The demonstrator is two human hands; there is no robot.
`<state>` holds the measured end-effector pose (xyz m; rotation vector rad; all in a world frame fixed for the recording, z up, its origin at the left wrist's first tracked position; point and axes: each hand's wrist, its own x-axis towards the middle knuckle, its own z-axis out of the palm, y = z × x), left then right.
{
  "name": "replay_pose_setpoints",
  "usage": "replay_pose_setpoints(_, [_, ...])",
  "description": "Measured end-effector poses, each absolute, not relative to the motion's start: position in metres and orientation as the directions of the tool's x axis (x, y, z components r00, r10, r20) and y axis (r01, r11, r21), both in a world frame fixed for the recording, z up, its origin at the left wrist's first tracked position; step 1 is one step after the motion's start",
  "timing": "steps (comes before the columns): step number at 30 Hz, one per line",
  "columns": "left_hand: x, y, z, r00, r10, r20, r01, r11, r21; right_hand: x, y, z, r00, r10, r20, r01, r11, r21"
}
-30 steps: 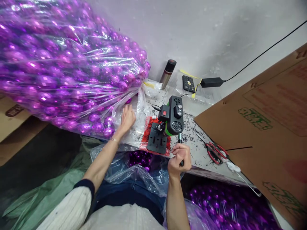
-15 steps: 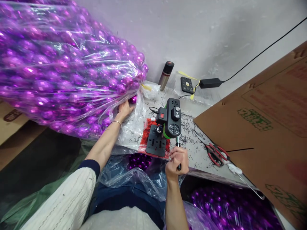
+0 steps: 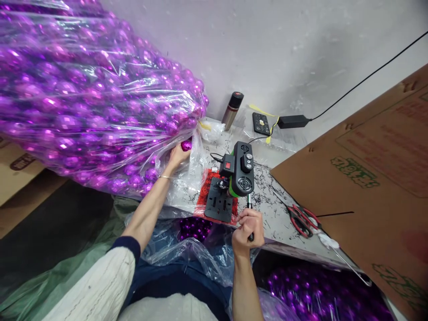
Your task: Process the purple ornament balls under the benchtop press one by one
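My left hand [image 3: 179, 154] is at the mouth of a big clear plastic bag [image 3: 100, 102] packed with shiny purple balls. Its fingers close around one faceted purple ball [image 3: 186, 145]. My right hand [image 3: 249, 227] grips the black-handled lever [image 3: 249, 201] of a small black bench machine [image 3: 243, 169]. This machine has round vents, several knobs and a red switch. Its slotted black base plate [image 3: 219, 200] rests on a red mat [image 3: 202, 200] at the table's front edge.
Black clippings litter the table [image 3: 272, 218]. Behind the machine are a flask [image 3: 232, 110], a phone [image 3: 261, 123] and a power adapter [image 3: 294, 121]. Red-handled scissors [image 3: 302, 220] lie by a tall carton [image 3: 364, 178]. More purple balls [image 3: 307, 290] fill a bag below the table.
My left hand has moved forward and right, and its fingers have closed on the purple ball. My right hand stays on the lever. The view has shifted slightly.
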<state>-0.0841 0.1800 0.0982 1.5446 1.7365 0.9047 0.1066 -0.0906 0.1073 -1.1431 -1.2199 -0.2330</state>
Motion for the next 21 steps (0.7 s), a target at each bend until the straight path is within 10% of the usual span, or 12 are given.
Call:
replay_pose_setpoints(4, [-0.102, 0.118, 0.102, -0.115, 0.988, -0.103, 0.026, 0.107, 0.994, 0.107, -0.089, 0.105, 0.404, 0.398, 0.824, 0.672, 0.482, -0.562])
replay_pose_setpoints(8, [-0.112, 0.049, 0.101, 0.137, 0.956, -0.259, -0.444, 0.293, 0.847, 0.106, -0.087, 0.105, 0.421, 0.359, 0.833, 0.671, 0.495, -0.552])
replay_pose_setpoints(21, [-0.053, -0.013, 0.073, 0.287, 0.878, -0.384, -0.504, 0.479, 0.719, 0.104, -0.091, 0.114, 0.373, 0.429, 0.823, 0.72, 0.425, -0.548])
